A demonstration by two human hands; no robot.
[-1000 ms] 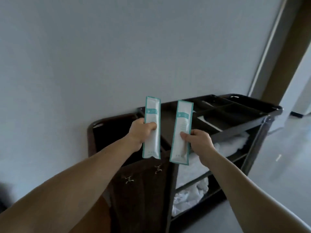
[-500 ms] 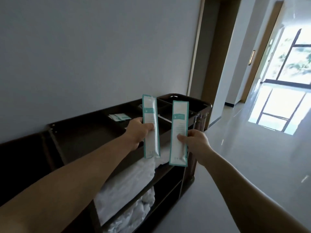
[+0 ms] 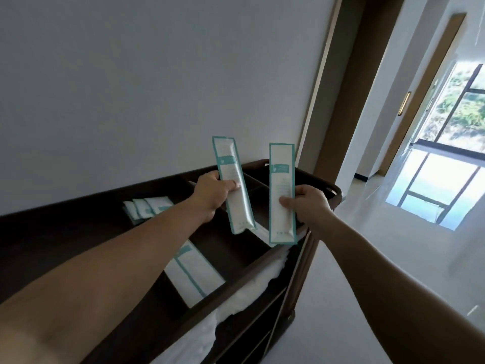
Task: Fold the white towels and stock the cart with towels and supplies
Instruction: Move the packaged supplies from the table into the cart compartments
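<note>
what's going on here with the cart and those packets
A person is stocking a cart in a hallway. The left hand grips one long packet and the right hand pinches a second packet, both held upright above the top tray. More packets already lie in the tray, and white towels sit on the shelf below.

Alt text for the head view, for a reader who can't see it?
The left hand holds one long teal-edged white packet and the right hand a second packet, both upright above the top tray of a dark cart. Similar packets lie in the tray's compartments; white towels sit on the shelf below.
</note>
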